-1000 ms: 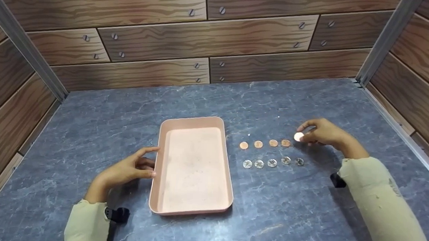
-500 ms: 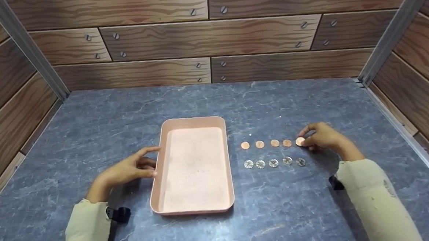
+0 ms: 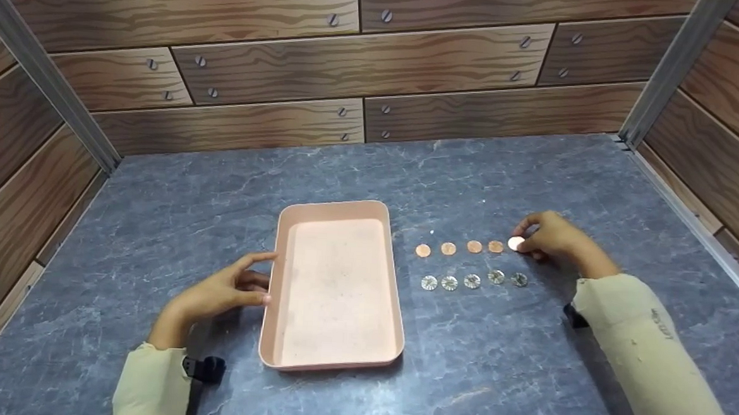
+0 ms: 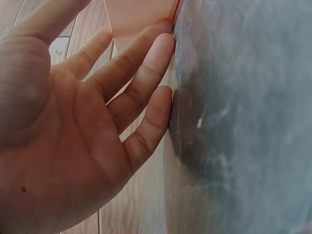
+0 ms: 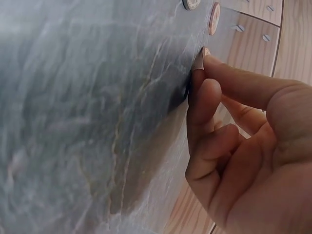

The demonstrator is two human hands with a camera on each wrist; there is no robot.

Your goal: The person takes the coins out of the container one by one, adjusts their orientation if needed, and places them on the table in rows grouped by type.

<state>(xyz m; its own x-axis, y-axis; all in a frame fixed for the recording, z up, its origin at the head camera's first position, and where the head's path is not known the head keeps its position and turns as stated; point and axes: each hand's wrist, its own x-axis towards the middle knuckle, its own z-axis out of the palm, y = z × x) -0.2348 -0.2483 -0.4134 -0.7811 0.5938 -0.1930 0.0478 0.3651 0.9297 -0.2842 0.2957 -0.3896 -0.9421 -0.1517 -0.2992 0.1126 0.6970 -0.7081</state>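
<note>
My right hand (image 3: 551, 235) pinches a copper-coloured coin (image 3: 516, 243) between thumb and fingertips. In the right wrist view, that coin (image 5: 199, 60) stands tilted, its lower edge right at the tabletop. It is at the right end of a row of several copper coins (image 3: 474, 246). Nearer to me runs a second row of several silver-coloured coins (image 3: 472, 281) with a radiating pattern. My left hand (image 3: 213, 295) rests against the left wall of a pink rectangular tray (image 3: 389, 278), fingers spread and loosely bent. Its fingertips (image 4: 162, 46) lie along the tabletop in the left wrist view.
The tray stands left of both coin rows on a blue-grey marbled tabletop (image 3: 250, 182). Wood-patterned walls (image 3: 289, 51) with metal corner posts (image 3: 658, 71) enclose the back and both sides.
My right hand has lowered the copper coin slightly towards me, bringing it into line with the copper row, and now keeps nearly still. The left hand and the tray have not moved.
</note>
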